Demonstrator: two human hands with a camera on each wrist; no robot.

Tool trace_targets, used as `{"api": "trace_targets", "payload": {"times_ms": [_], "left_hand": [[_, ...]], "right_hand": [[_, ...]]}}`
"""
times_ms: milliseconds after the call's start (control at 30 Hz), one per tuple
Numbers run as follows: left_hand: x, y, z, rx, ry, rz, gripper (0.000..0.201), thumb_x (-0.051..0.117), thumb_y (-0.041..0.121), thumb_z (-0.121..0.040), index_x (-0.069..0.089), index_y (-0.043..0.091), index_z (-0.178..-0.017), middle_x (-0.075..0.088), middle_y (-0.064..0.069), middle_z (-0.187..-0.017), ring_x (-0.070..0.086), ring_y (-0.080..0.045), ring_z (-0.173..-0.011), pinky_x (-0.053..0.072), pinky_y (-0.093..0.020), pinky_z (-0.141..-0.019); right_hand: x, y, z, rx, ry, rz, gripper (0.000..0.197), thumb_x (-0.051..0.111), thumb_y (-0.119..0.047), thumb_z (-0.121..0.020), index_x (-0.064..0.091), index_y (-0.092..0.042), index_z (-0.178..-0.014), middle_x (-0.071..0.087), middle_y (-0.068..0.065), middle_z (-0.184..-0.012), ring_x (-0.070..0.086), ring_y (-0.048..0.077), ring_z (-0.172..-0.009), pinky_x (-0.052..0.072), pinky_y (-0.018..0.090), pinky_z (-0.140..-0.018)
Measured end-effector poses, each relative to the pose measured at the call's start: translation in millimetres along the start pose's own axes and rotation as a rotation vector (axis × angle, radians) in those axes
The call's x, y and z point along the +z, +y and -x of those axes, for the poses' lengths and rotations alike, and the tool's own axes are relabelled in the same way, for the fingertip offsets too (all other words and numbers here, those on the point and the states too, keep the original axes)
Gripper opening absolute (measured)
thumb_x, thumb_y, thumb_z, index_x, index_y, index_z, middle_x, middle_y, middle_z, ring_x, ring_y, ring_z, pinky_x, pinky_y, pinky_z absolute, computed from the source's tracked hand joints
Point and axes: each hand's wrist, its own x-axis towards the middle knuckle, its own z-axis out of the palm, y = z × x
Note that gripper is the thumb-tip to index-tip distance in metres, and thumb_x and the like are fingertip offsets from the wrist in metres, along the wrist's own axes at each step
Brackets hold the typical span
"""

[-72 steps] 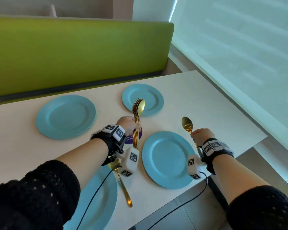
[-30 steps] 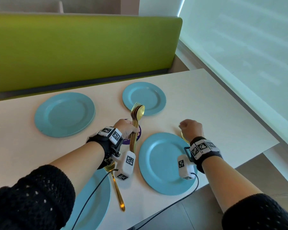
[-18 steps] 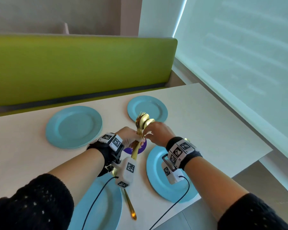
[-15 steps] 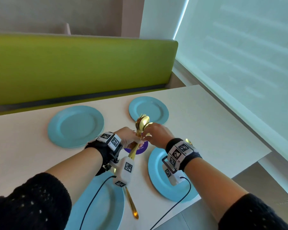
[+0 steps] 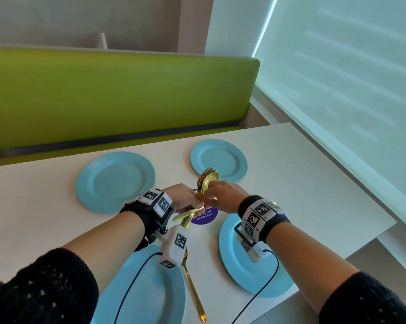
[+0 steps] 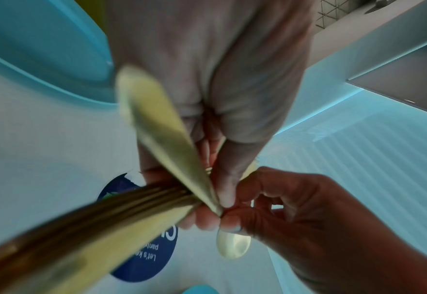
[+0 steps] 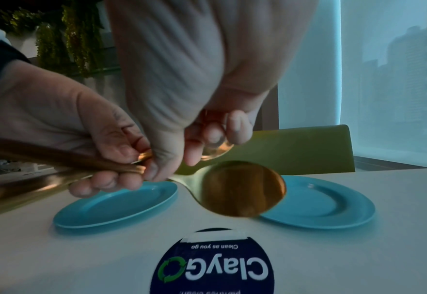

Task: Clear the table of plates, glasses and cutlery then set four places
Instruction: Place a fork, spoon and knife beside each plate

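Observation:
My left hand grips a bundle of gold forks and spoons by the handles, above the middle of the white table. My right hand has come up against it and pinches one gold spoon at the neck. That spoon's handle angles away from the other handles. Four blue plates lie on the table: far left, far right, near right and near left. Another gold spoon lies beside the near left plate.
A round purple sticker is stuck to the table under my hands. A green bench back runs along the far side. A window with a blind is on the right. The table's near edge is close to my forearms, and cables hang from both wrists.
My right hand laid its spoon down to the right of the near right plate, crossed left to the bundle and took hold of a spoon there. The left hand stayed in place.

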Motion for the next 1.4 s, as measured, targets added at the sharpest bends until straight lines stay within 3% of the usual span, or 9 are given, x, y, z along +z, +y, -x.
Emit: {"api": "trace_targets", "payload": {"times_ms": [233,400,533,667,867,1033,1200,1300,1400], "left_hand": [[-37,18,-42,-0.003,0.260,0.036,0.016,0.057,0.005,-0.089,0.058,0.004,-0.073,0.064,-0.016,-0.083,0.059,-0.027,-0.075,0.050,-0.042,-0.094],[-68,22,-73,-0.075,0.436,0.156,0.022,0.052,-0.001,-0.090,0.054,0.002,-0.069,0.058,-0.012,-0.074,0.054,-0.021,-0.066,0.049,-0.030,-0.073],[-77,19,-94,-0.096,0.441,0.143,0.023,0.054,0.000,-0.089,0.052,0.010,-0.068,0.058,-0.008,-0.076,0.057,-0.020,-0.070,0.049,-0.041,-0.095],[-77,23,-111,-0.104,0.454,0.135,0.024,0.053,0.004,-0.088,0.057,0.003,-0.064,0.060,-0.018,-0.086,0.056,-0.028,-0.085,0.048,-0.043,-0.095],[-77,26,-136,-0.123,0.456,0.155,0.023,0.055,0.004,-0.087,0.058,0.005,-0.065,0.061,-0.018,-0.088,0.058,-0.028,-0.084,0.047,-0.046,-0.098],[-78,25,-147,-0.153,0.459,0.201,0.024,0.054,0.002,-0.088,0.057,0.003,-0.065,0.060,-0.015,-0.078,0.056,-0.028,-0.084,0.048,-0.045,-0.097],[-79,24,-152,-0.182,0.456,0.209,0.026,0.052,-0.001,-0.089,0.056,0.002,-0.063,0.059,-0.011,-0.071,0.055,-0.027,-0.084,0.049,-0.045,-0.096],[-80,23,-153,-0.190,0.455,0.203,0.024,0.053,0.000,-0.087,0.057,0.002,-0.064,0.060,-0.011,-0.073,0.056,-0.028,-0.083,0.048,-0.047,-0.097],[-81,21,-155,-0.192,0.455,0.209,0.024,0.053,0.000,-0.088,0.057,0.003,-0.065,0.060,-0.011,-0.074,0.055,-0.027,-0.083,0.049,-0.045,-0.095]], "right_hand": [[-16,55,-40,0.146,0.055,-0.008,0.018,0.055,-0.025,-0.092,0.070,-0.019,-0.101,0.057,0.004,-0.108,0.057,0.023,-0.103,0.038,0.026,-0.072],[-30,134,-72,0.478,0.108,-0.045,0.026,0.054,-0.025,-0.091,0.069,-0.015,-0.110,0.061,0.010,-0.120,0.056,0.029,-0.113,0.047,0.035,-0.095],[-34,189,-93,0.663,0.088,0.004,0.031,0.050,-0.025,-0.093,0.066,-0.013,-0.116,0.063,0.009,-0.124,0.058,0.027,-0.115,0.047,0.033,-0.099],[-28,224,-111,0.811,0.069,-0.007,0.033,0.053,-0.034,-0.093,0.069,-0.011,-0.111,0.067,0.009,-0.115,0.063,0.026,-0.106,0.050,0.030,-0.088],[-11,247,-139,0.914,0.010,-0.043,0.034,0.054,-0.033,-0.093,0.068,-0.003,-0.103,0.068,0.013,-0.107,0.063,0.028,-0.099,0.044,0.027,-0.072],[5,261,-156,0.950,0.031,-0.104,0.032,0.058,-0.031,-0.091,0.067,-0.001,-0.096,0.067,0.016,-0.098,0.052,0.025,-0.075,0.036,0.025,-0.051],[16,267,-166,0.981,0.099,-0.195,0.035,0.060,-0.027,-0.087,0.053,-0.005,-0.060,0.050,0.008,-0.059,0.052,0.026,-0.064,0.038,0.027,-0.054],[17,265,-169,0.976,0.120,-0.214,0.036,0.058,-0.025,-0.086,0.050,-0.008,-0.055,0.049,0.007,-0.056,0.046,0.021,-0.050,0.033,0.023,-0.048],[15,263,-172,0.959,0.117,-0.210,0.034,0.058,-0.025,-0.084,0.052,-0.007,-0.056,0.053,0.008,-0.059,0.047,0.021,-0.051,0.031,0.023,-0.045]]}}
